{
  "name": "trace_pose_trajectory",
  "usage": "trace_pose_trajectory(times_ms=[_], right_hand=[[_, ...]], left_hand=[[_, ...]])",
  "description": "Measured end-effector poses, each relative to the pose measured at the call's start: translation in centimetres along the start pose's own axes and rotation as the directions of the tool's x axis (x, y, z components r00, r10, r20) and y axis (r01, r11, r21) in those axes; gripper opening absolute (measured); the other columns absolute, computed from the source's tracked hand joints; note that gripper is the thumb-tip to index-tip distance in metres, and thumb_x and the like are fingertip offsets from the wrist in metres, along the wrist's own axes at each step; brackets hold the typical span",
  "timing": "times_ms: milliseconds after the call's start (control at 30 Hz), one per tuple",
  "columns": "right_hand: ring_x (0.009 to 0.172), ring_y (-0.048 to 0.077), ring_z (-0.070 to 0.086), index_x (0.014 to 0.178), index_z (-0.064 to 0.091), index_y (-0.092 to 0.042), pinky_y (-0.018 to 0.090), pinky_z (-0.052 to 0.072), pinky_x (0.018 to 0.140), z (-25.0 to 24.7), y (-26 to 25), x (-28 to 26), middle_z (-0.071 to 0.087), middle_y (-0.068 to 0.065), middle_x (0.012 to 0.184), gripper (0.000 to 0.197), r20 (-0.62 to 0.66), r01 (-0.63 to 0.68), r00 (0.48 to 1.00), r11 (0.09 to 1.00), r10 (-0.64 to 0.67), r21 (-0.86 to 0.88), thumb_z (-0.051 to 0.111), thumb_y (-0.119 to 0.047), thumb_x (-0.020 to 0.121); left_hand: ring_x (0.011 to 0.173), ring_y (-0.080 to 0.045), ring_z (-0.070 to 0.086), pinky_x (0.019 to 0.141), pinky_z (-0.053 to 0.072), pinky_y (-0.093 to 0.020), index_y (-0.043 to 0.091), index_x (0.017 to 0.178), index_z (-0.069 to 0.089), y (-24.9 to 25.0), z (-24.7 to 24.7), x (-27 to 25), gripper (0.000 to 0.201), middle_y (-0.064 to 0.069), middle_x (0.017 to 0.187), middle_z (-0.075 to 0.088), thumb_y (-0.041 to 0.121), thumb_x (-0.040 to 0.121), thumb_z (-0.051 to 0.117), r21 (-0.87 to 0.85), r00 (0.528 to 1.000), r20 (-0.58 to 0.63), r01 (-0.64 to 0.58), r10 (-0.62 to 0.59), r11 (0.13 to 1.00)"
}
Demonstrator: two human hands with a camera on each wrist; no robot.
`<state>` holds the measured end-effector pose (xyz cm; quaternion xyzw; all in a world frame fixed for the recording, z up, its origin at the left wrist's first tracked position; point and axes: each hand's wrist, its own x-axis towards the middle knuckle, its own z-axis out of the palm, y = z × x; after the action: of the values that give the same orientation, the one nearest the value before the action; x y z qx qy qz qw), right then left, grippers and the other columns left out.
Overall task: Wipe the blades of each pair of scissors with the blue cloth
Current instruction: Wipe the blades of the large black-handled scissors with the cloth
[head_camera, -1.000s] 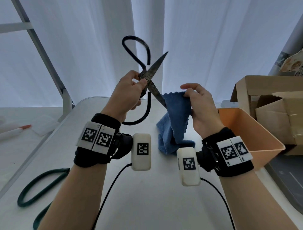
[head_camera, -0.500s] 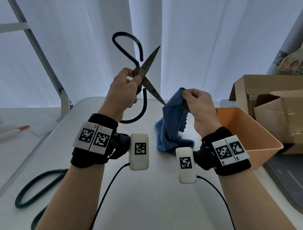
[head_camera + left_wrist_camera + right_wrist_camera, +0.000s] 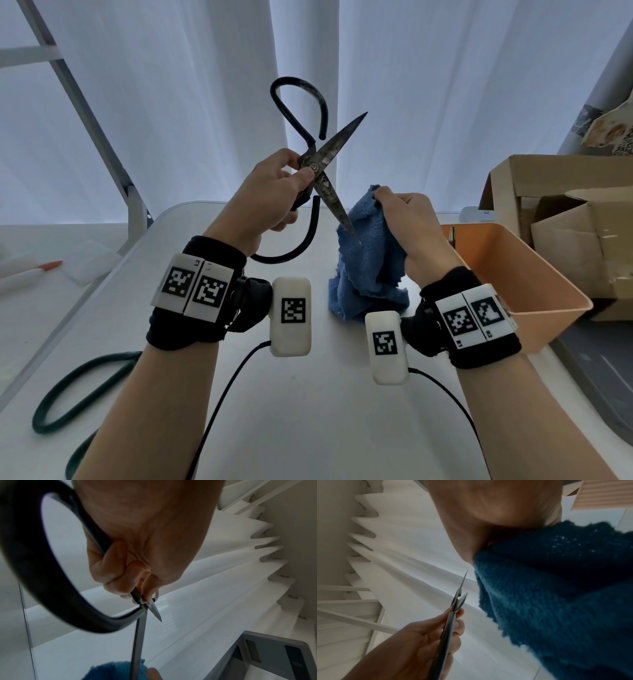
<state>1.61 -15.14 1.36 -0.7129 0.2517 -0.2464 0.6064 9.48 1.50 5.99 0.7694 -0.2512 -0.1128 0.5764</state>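
Observation:
My left hand pinches black scissors at their pivot, holding them up above the white table with the blades spread apart. One blade points up and right; the lower blade slants down to the right, its tip lying against the blue cloth. My right hand grips the bunched top of that cloth, whose bottom end rests on the table. In the left wrist view my fingers curl around the black scissors. The blue cloth fills the right wrist view beside the scissors. A second, green-handled pair lies at the near left.
An orange bin stands right of my right hand, with an open cardboard box behind it. White curtains hang beyond the table. A metal frame rises at the left, near a white pen with an orange tip.
The right hand has bunched the cloth and drawn it down and away along the lower blade to its tip. The left hand still holds the open scissors raised.

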Motion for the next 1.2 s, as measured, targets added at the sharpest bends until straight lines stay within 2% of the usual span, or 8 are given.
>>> trace_pose_trajectory(times_ms=[300,467,700,800,933,1000,1100,1200], right_hand=[[0.061,0.019,0.052,0.065,0.06,-0.002,0.032,0.044,0.061,0.2,0.2,-0.6,0.054,0.007,0.064,0.033,0.167,0.049,0.986,0.977,-0.014,-0.208,0.066,-0.031,0.079],[0.044,0.014,0.042,0.051,0.05,-0.009,0.016,0.037,0.042,0.1,-0.1,-1.2,0.045,0.007,0.051,0.042,0.257,0.037,0.966,0.961,0.036,-0.273,0.063,-0.025,0.088],[0.074,0.022,0.061,0.088,0.059,-0.011,0.033,0.053,0.071,-0.1,-0.9,-0.9,0.061,0.012,0.085,0.033,0.159,-0.162,0.977,0.982,0.145,0.102,0.063,-0.043,0.094],[0.067,0.018,0.062,0.095,0.06,-0.009,0.028,0.052,0.061,-0.2,-1.1,-0.5,0.063,0.008,0.082,0.03,0.086,-0.148,0.988,0.947,0.128,0.286,0.059,-0.039,0.098],[0.066,0.02,0.057,0.085,0.061,-0.011,0.028,0.053,0.062,-0.4,-1.5,-0.7,0.062,0.005,0.078,0.022,0.222,-0.134,0.975,0.861,0.025,0.491,0.051,-0.027,0.097],[0.064,0.017,0.052,0.082,0.059,-0.01,0.024,0.049,0.057,-0.3,-1.6,-1.0,0.056,0.005,0.075,0.019,0.297,-0.124,0.955,0.877,-0.022,0.464,0.046,-0.016,0.094],[0.065,0.016,0.053,0.106,0.067,0.0,0.019,0.047,0.052,0.0,-1.4,-1.2,0.061,0.011,0.087,0.024,0.314,0.014,0.942,0.949,-0.118,0.314,0.045,0.0,0.096],[0.058,0.012,0.053,0.109,0.067,-0.008,0.02,0.045,0.05,0.0,-1.2,-1.5,0.066,0.004,0.083,0.016,0.326,0.026,0.936,0.95,-0.132,0.311,0.055,-0.007,0.1]], left_hand=[[0.039,-0.006,0.035,0.04,0.027,-0.018,0.017,0.101,0.056,-0.2,0.1,0.1,0.01,-0.011,0.089,0.044,0.024,0.104,0.05,0.034,1.0,0.024,0.008,-0.008,0.999],[0.039,-0.006,0.034,0.04,0.027,-0.018,0.018,0.1,0.056,-0.2,-0.1,0.1,0.01,-0.012,0.09,0.044,0.024,0.104,0.05,0.036,1.0,0.011,0.012,-0.012,0.999],[0.038,-0.005,0.037,0.04,0.029,-0.017,0.018,0.1,0.057,-0.4,-0.2,0.2,0.011,-0.01,0.089,0.046,0.025,0.104,0.05,0.05,1.0,0.007,0.013,-0.013,0.999],[0.039,-0.005,0.037,0.041,0.029,-0.018,0.019,0.1,0.057,-0.4,-0.2,0.2,0.01,-0.01,0.088,0.047,0.025,0.103,0.05,0.06,1.0,0.011,0.013,-0.014,0.998],[0.041,-0.006,0.038,0.042,0.03,-0.018,0.018,0.105,0.058,-0.5,-0.2,0.2,0.011,-0.007,0.086,0.048,0.026,0.103,0.051,0.073,1.0,0.02,0.016,-0.017,0.997],[0.039,-0.005,0.036,0.041,0.029,-0.018,0.015,0.109,0.058,-0.5,-0.1,0.3,0.014,-0.007,0.084,0.048,0.026,0.103,0.051,0.082,1.0,0.024,0.011,-0.013,0.997],[0.04,-0.006,0.034,0.04,0.028,-0.018,0.014,0.11,0.058,-0.5,0.0,0.3,0.015,-0.006,0.082,0.046,0.025,0.103,0.051,0.089,1.0,0.027,0.011,-0.013,0.996],[0.042,-0.007,0.034,0.04,0.027,-0.018,0.015,0.108,0.058,-0.4,0.1,0.2,0.014,-0.006,0.081,0.046,0.026,0.103,0.051,0.092,0.999,0.044,0.006,-0.01,0.996]])
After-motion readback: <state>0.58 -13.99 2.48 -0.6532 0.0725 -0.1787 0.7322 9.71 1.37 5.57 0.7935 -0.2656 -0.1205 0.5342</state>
